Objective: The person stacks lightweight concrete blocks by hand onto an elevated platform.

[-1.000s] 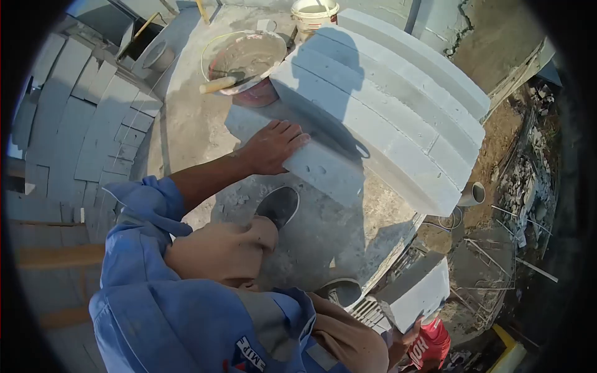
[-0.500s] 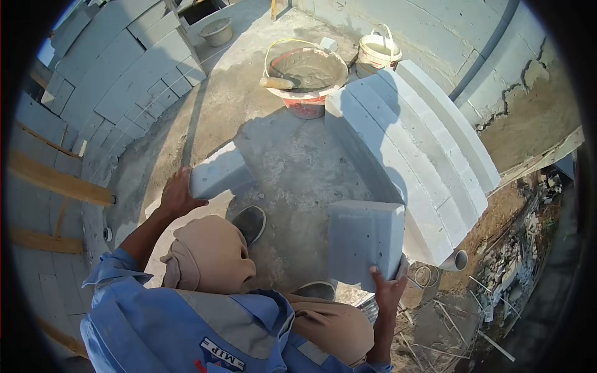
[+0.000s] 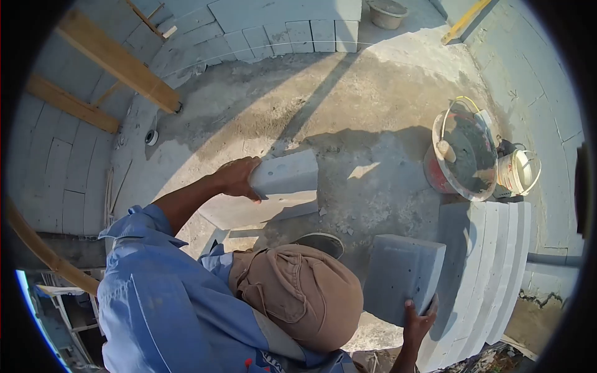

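Observation:
My left hand (image 3: 238,176) is closed around the near-left end of a short light-grey concrete block (image 3: 287,172). This piece lies over a longer pale block (image 3: 264,208) low on the floor. On the other side of my bent knee, my right hand (image 3: 420,322) grips a larger grey concrete block (image 3: 401,273) at its lower right corner, thumb on the broad face and fingers round the edge. That block stands tilted beside a row of stacked blocks (image 3: 472,267). My shoe (image 3: 320,244) shows between the two held blocks.
A red-and-white bucket of mortar (image 3: 463,152) with a handled tool stands at the right, a white bucket (image 3: 518,173) beside it. A grey basin (image 3: 387,12) is at the back. Timber props (image 3: 121,62) lean at the left, near block walls and a tape roll (image 3: 151,137).
My view has turned left, so the buckets and stacked blocks appear farther right and the timber props come closer. Both hands keep their hold on the blocks.

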`<state>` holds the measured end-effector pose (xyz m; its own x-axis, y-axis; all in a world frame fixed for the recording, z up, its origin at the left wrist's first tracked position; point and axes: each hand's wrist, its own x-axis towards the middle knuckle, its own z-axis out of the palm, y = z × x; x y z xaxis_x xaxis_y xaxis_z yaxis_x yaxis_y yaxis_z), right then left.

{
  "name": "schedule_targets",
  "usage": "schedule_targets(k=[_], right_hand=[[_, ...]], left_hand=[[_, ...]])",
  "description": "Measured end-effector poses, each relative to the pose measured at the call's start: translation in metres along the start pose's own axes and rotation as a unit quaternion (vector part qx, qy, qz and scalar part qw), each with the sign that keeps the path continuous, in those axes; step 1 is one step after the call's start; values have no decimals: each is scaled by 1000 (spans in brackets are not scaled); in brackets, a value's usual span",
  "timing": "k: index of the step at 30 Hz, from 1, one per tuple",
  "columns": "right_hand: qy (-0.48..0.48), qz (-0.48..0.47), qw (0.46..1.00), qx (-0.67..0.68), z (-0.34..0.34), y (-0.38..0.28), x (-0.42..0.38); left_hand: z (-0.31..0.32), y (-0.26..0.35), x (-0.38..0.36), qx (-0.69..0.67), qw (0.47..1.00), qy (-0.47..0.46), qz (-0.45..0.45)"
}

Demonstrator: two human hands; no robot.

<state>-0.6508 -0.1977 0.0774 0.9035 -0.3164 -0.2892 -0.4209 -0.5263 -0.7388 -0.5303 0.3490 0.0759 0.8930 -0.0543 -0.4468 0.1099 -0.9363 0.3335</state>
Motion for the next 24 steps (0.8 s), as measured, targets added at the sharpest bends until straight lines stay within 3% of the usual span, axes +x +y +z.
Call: schedule_targets(k=[4, 7, 10, 12, 13, 17, 18, 20, 24], right_hand=[[-60, -43, 996, -45, 32, -38, 57], [-119, -54, 991, -4, 66, -68, 98], [-161, -66, 985, -1, 100, -89, 125], [-187, -64, 977, 80, 130, -112, 137], [-191, -65, 976, 80, 145, -119, 143], [-252, -59, 945, 199, 214, -133, 153], [-255, -45, 938, 229, 235, -136, 151], [-257, -4, 924, 283, 277, -148, 144], [-202, 84, 918, 331, 363, -156, 103]], left_hand=[[-39, -48, 4, -54, 995, -45, -70], [-65, -112, -8, -107, 979, -113, -134], [-88, -168, -18, -73, 974, -152, -153], [-95, -201, -29, -51, 980, -146, -121], [-95, -214, -33, 2, 979, -144, -146], [-65, -275, -19, -18, 989, -85, -122], [-68, -274, -12, -14, 989, -87, -119], [-69, -269, 10, -41, 964, -133, -225], [-49, -300, 30, 83, 963, -131, -222]])
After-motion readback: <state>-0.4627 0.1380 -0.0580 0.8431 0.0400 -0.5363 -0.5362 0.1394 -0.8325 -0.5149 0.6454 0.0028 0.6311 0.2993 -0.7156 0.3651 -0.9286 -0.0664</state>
